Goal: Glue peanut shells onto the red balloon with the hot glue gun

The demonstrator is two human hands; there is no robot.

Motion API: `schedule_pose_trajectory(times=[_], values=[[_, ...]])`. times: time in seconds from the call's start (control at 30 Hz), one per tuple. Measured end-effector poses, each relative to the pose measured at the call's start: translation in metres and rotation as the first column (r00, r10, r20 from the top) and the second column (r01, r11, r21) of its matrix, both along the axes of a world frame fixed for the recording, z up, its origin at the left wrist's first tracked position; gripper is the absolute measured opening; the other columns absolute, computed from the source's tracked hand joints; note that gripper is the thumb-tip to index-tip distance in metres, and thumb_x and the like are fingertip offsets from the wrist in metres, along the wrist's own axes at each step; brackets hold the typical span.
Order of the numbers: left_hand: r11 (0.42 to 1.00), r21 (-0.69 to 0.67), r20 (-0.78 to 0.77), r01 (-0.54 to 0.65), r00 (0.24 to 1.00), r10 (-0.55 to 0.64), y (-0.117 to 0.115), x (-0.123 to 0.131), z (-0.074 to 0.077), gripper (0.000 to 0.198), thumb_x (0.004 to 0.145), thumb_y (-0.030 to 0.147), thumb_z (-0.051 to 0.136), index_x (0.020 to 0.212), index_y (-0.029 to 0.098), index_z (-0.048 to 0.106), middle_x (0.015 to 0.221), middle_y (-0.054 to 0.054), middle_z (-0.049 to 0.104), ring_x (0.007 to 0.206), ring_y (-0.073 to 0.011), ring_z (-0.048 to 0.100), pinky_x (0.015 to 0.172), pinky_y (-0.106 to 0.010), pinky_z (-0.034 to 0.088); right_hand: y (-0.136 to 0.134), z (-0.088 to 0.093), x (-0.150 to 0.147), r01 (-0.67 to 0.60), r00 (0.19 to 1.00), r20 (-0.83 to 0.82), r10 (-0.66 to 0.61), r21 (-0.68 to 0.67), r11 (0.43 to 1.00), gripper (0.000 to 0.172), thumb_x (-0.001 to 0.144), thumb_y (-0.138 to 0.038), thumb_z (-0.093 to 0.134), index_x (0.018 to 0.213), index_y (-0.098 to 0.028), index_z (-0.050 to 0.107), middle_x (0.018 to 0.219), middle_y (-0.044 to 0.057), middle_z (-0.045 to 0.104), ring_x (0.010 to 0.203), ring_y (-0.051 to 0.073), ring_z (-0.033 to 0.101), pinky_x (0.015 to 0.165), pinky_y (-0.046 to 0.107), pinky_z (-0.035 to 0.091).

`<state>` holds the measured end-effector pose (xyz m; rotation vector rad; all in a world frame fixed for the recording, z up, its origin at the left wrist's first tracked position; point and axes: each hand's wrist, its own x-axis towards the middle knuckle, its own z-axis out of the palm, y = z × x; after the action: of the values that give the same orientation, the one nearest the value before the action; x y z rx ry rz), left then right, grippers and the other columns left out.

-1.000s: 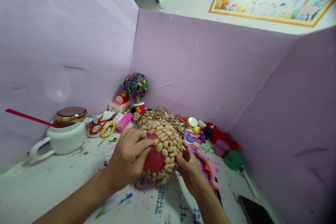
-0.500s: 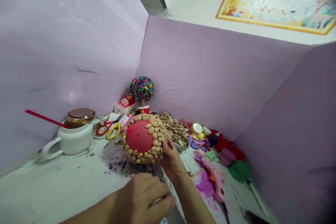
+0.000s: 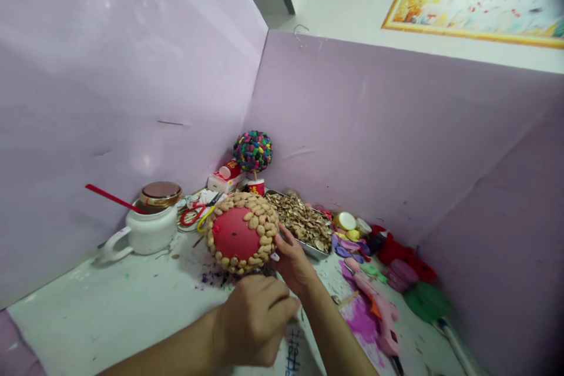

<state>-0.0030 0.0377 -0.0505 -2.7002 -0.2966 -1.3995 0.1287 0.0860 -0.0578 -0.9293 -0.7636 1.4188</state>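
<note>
The purple partition walls (image 3: 132,70) are filling most of the frame, and a framed picture (image 3: 476,0) is running off the upper right corner. The paint-stained white table (image 3: 110,305) is stretching across the bottom. Just left of centre, the red ball (image 3: 233,234), ringed with peanuts, is sitting low over the table with its underside hidden. At bottom centre the left hand (image 3: 255,320) is curling into a fist; whether it is gripping anything cannot be told. The right hand (image 3: 293,261) is clasping the ball's right edge, its fingertips hidden behind it. At lower right a pink glue gun (image 3: 379,311) is showing only as a blur.
</note>
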Motion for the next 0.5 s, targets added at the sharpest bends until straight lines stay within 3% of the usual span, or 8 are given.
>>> schedule_pose_trajectory(times=[0.1, 0.27, 0.37, 0.5], values=[[0.995, -0.081, -0.019, -0.065, 0.998, 0.063, 0.007, -0.001, -0.006, 0.022, 0.074, 0.006, 0.04, 0.086, 0.015, 0.055, 0.067, -0.005, 0.056, 0.061, -0.0155, 0.052, 0.053, -0.026, 0.04, -0.008, 0.005, 0.007, 0.069, 0.995, 0.071, -0.07, 0.006, 0.998, 0.052, 0.06, -0.034, 0.075, 0.108, -0.025, 0.056, 0.119, 0.007, 0.056, 0.109, 0.026, 0.051, 0.07, 0.033, 0.05], [0.99, -0.136, -0.137, -0.035, 0.99, 0.016, 0.01, -0.001, -0.017, 0.021, 0.072, 0.005, 0.042, 0.083, 0.015, 0.057, 0.069, -0.005, 0.055, 0.061, -0.0162, 0.051, 0.053, -0.027, 0.04, -0.041, 0.018, 0.035, 0.279, 0.934, 0.226, -0.278, 0.028, 0.96, 0.044, 0.059, -0.033, 0.075, 0.099, -0.022, 0.06, 0.11, 0.008, 0.06, 0.103, 0.026, 0.054, 0.073, 0.037, 0.05], [0.99, -0.144, -0.212, -0.007, 0.977, -0.024, 0.006, 0.0, -0.022, 0.021, 0.073, 0.006, 0.043, 0.084, 0.016, 0.057, 0.071, -0.005, 0.056, 0.061, -0.0161, 0.052, 0.054, -0.026, 0.039, -0.073, 0.018, 0.055, 0.419, 0.844, 0.328, -0.424, 0.089, 0.904, 0.042, 0.058, -0.034, 0.075, 0.095, -0.021, 0.06, 0.099, 0.007, 0.063, 0.094, 0.025, 0.057, 0.073, 0.038, 0.048], [0.984, -0.177, -0.288, -0.015, 0.957, -0.037, 0.002, 0.002, -0.025, 0.019, 0.077, 0.009, 0.042, 0.086, 0.016, 0.057, 0.072, -0.005, 0.056, 0.063, -0.0164, 0.053, 0.055, -0.027, 0.039, -0.109, -0.002, 0.063, 0.545, 0.671, 0.427, -0.607, 0.272, 0.793, 0.038, 0.064, -0.037, 0.069, 0.096, -0.021, 0.056, 0.093, 0.006, 0.062, 0.085, 0.022, 0.056, 0.072, 0.036, 0.046]])
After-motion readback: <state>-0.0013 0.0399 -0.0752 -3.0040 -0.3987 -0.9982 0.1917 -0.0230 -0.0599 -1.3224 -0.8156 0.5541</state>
